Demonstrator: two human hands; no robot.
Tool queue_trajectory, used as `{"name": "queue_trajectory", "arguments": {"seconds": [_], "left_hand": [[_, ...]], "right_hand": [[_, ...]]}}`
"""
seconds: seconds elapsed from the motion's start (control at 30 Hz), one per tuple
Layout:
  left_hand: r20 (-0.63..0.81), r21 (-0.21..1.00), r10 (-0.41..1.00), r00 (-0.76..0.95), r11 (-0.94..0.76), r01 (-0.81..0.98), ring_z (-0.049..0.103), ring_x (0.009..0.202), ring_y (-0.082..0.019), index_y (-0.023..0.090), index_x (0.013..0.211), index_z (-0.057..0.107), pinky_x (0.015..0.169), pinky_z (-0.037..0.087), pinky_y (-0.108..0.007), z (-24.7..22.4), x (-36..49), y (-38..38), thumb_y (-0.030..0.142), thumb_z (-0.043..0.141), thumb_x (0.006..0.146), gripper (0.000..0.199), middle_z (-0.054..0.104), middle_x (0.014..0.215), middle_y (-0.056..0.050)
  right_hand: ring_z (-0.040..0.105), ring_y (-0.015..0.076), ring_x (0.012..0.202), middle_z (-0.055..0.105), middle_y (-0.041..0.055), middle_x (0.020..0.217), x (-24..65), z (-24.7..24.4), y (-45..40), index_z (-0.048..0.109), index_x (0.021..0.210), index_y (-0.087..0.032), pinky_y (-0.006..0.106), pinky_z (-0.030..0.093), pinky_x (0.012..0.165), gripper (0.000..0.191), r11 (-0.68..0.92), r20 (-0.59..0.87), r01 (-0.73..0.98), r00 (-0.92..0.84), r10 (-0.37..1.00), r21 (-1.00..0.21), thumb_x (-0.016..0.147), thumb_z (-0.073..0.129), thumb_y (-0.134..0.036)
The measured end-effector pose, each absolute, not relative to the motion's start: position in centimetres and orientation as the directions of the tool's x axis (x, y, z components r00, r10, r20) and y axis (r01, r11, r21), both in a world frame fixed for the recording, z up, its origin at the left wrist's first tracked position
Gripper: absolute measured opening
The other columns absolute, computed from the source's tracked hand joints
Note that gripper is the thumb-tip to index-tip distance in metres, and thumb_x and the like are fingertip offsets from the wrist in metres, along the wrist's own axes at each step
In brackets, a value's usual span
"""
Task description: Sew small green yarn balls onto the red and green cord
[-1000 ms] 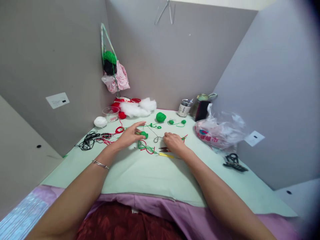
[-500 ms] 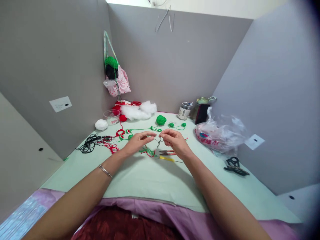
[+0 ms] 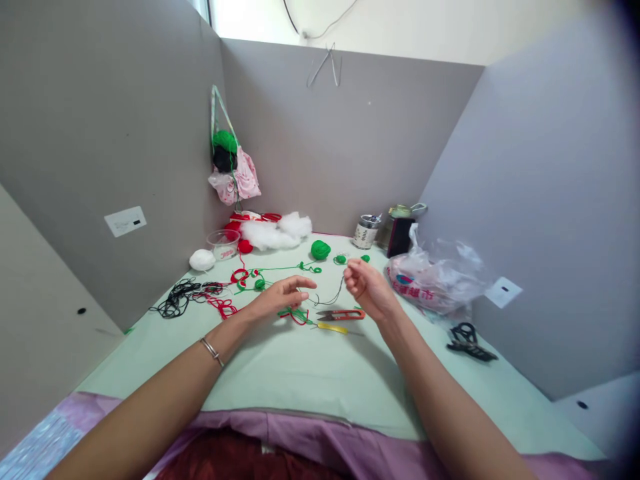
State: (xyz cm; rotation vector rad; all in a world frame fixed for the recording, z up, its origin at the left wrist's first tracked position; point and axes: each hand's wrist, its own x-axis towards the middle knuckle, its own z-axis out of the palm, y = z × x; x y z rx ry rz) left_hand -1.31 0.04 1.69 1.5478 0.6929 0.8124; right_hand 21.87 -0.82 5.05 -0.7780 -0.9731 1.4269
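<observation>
My right hand (image 3: 371, 290) is closed in a pinch above the table. A thin dark thread (image 3: 340, 291) runs from its fingertips down to the left in a loose curve. Fingers stretched out and apart, my left hand (image 3: 283, 297) hovers to the left with nothing visible in it. Between and below the hands lie orange-handled thread snips (image 3: 350, 315) and a yellow-handled tool with a thin metal shaft (image 3: 333, 328), perhaps a crochet hook. Cut green and red yarn pieces (image 3: 299, 317) lie just below my left fingers.
Black yarn (image 3: 176, 299) lies tangled at left near a white ball (image 3: 202, 260) and a clear tub (image 3: 223, 247). White stuffing (image 3: 270, 233) and a green yarn ball (image 3: 321, 250) sit behind. A plastic bag (image 3: 430, 280) and black hair claw (image 3: 470, 343) occupy the right.
My right hand has moved right, away from my left hand, drawing the dark thread along. My left fingers have spread wider. The camera view has tilted up slightly.
</observation>
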Motion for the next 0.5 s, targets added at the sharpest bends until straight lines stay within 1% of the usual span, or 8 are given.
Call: {"name": "queue_trajectory", "arguments": {"seconds": [0.07,0.1,0.17,0.23,0.3,0.37,0.43,0.5], "left_hand": [[0.133,0.991,0.745,0.654,-0.115,-0.071,0.055,0.077,-0.011,0.025,0.130,0.056,0.071,0.044,-0.026,1.7,-0.7,-0.4,0.040,0.072,0.077,0.058,0.061,0.118,-0.008],[0.125,0.992,0.709,0.694,-0.097,-0.079,0.055,0.077,-0.011,0.025,0.131,0.055,0.070,0.045,-0.026,1.6,-0.5,-0.5,0.040,0.074,0.075,0.061,0.061,0.118,-0.009],[0.075,0.997,0.668,0.740,-0.058,-0.048,0.056,0.074,-0.011,0.021,0.123,0.061,0.070,0.045,-0.026,1.2,-0.3,-0.4,0.042,0.073,0.076,0.052,0.065,0.104,-0.008],[0.036,0.999,0.707,0.707,-0.040,-0.011,0.054,0.068,-0.010,0.015,0.104,0.068,0.068,0.043,-0.025,0.6,-0.6,0.1,0.046,0.069,0.080,0.040,0.064,0.083,-0.005],[0.046,0.999,0.795,0.605,-0.038,-0.025,0.052,0.064,-0.009,0.013,0.091,0.070,0.066,0.042,-0.023,0.2,-1.2,0.9,0.048,0.067,0.080,0.037,0.060,0.073,-0.003],[0.059,0.998,0.850,0.524,-0.045,-0.039,0.051,0.064,-0.009,0.013,0.089,0.071,0.065,0.041,-0.023,0.0,-1.9,1.8,0.049,0.069,0.078,0.038,0.059,0.073,-0.002],[0.067,0.998,0.875,0.479,-0.053,-0.043,0.053,0.065,-0.010,0.013,0.092,0.073,0.067,0.043,-0.025,0.0,-2.6,2.4,0.052,0.069,0.077,0.042,0.060,0.075,-0.004],[0.078,0.997,0.887,0.456,-0.073,-0.028,0.053,0.066,-0.011,0.012,0.094,0.073,0.068,0.045,-0.026,0.2,-3.1,2.8,0.054,0.069,0.077,0.045,0.061,0.076,-0.005]], "right_hand": [[0.057,0.0064,0.051,0.067,-0.0014,0.068,20.4,4.6,-1.3,0.055,0.085,-0.018,0.015,0.043,0.046,0.026,-0.012,0.079,-0.358,-0.238,0.968,-0.933,0.074,0.075,-0.031],[0.059,0.0076,0.053,0.068,-0.0001,0.071,19.7,4.4,-1.5,0.055,0.086,-0.018,0.016,0.045,0.048,0.026,-0.026,0.078,-0.332,-0.298,0.951,-0.943,0.075,0.074,-0.033],[0.060,0.0083,0.056,0.068,0.0001,0.072,19.4,4.5,-1.5,0.056,0.087,-0.018,0.017,0.047,0.050,0.026,-0.029,0.081,-0.327,-0.318,0.945,-0.944,0.075,0.074,-0.033],[0.058,0.0061,0.053,0.064,-0.0031,0.068,20.5,4.8,-1.0,0.055,0.085,-0.018,0.015,0.045,0.048,0.026,0.005,0.088,-0.389,-0.194,0.977,-0.921,0.073,0.075,-0.029],[0.052,0.0028,0.048,0.060,-0.0068,0.064,22.9,5.3,-0.2,0.054,0.082,-0.019,0.011,0.040,0.042,0.026,0.058,0.080,-0.487,-0.025,0.996,-0.871,0.070,0.076,-0.024],[0.044,0.0007,0.043,0.055,-0.0085,0.060,25.6,5.7,0.7,0.051,0.077,-0.018,0.009,0.032,0.035,0.024,0.145,0.087,-0.582,0.126,0.988,-0.800,0.070,0.074,-0.019],[0.041,0.0005,0.041,0.053,-0.0086,0.059,27.9,5.7,1.4,0.050,0.073,-0.018,0.009,0.032,0.034,0.022,0.216,0.095,-0.607,0.225,0.970,-0.765,0.071,0.071,-0.014],[0.041,0.0009,0.041,0.052,-0.0083,0.058,29.5,5.6,1.9,0.049,0.071,-0.018,0.010,0.033,0.034,0.020,0.269,0.106,-0.609,0.290,0.951,-0.746,0.073,0.069,-0.012]]}}
